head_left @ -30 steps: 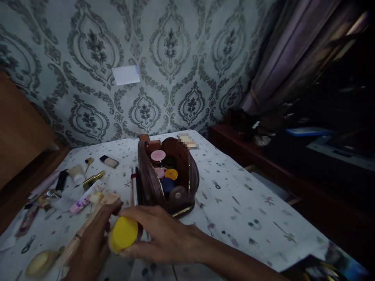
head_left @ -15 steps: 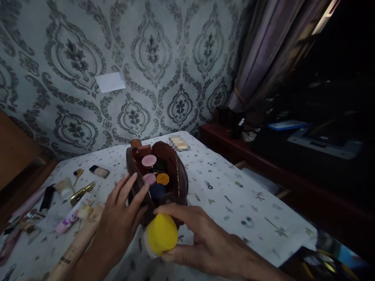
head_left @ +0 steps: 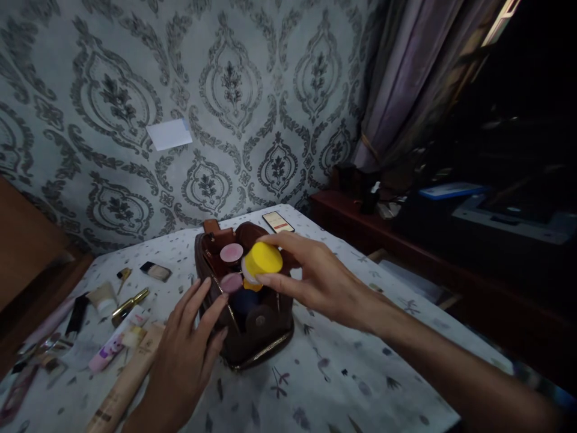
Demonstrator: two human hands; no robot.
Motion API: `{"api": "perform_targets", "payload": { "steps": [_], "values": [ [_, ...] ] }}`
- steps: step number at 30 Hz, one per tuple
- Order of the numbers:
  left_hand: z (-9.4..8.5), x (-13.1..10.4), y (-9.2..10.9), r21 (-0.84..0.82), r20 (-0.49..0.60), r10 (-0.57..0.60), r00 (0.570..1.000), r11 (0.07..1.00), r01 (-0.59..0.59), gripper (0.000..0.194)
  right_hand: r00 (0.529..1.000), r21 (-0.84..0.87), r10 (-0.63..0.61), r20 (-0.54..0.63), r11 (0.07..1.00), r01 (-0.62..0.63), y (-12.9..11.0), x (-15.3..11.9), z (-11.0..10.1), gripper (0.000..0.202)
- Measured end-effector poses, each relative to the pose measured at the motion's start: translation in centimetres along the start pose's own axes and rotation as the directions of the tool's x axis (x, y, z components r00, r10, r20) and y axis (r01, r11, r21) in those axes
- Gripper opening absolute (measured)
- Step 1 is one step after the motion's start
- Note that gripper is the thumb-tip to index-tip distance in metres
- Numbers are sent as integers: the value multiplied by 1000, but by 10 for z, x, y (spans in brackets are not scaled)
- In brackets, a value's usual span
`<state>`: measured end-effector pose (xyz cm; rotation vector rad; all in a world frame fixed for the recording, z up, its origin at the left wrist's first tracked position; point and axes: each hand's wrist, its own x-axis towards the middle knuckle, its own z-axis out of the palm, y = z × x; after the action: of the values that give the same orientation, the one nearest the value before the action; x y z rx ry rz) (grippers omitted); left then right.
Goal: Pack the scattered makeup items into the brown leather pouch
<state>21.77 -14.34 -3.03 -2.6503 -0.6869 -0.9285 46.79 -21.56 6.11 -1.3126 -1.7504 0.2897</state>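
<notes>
A brown zippered makeup bag [head_left: 265, 337] stands open on the patterned cloth. Above its opening, my right hand [head_left: 311, 276] grips a small jar with a yellow lid [head_left: 265, 258] between thumb and fingers. My left hand [head_left: 189, 343] rests its spread fingertips against the bag's left rim. Inside the bag I see a pink round lid [head_left: 231, 252], another pink one [head_left: 231, 282], and a dark blue item [head_left: 246, 299]. An orange lid [head_left: 253, 287] is partly covered by the jar.
Left of the bag lie several cosmetics, among them a pink-and-white tube [head_left: 112, 346], a gold tube [head_left: 130, 302] and a foundation bottle [head_left: 155, 270]. Behind the bag lies a phone [head_left: 278, 222]. A dark red desk [head_left: 324, 204] borders the right side; the patterned wall stands behind.
My right hand has carried the yellow-lidded jar up and forward, from in front of the bag to above its opening. My left hand stays at the bag's left rim.
</notes>
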Motion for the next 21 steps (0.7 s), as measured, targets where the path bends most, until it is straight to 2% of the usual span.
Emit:
{"api": "perform_targets", "payload": {
  "steps": [2, 5, 11, 16, 21],
  "values": [
    [2, -3, -2, 10, 0, 8, 1000, 1000, -8, 46, 999, -101, 5, 46, 995, -1, 2, 20, -3, 34],
    [5, -6, -4, 16, 9, 6, 1000, 1000, -7, 50, 986, -251, 85, 146, 967, -46, 7, 49, -2, 31],
    [10, -8, -1, -14, 2, -26, 1000, 1000, 26, 56, 916, -560, 264, 302, 827, -53, 24, 94, 22, 33],
    [7, -9, 1, -60, 18, -66, 998, 996, 67, 57, 863, -606, 353, 362, 792, -70, 32, 115, 40, 40],
    [9, -10, 2, -68, 16, -82, 996, 994, 83, 57, 823, -632, 416, 386, 770, -93, 35, 128, 49, 43]
  ]
}}
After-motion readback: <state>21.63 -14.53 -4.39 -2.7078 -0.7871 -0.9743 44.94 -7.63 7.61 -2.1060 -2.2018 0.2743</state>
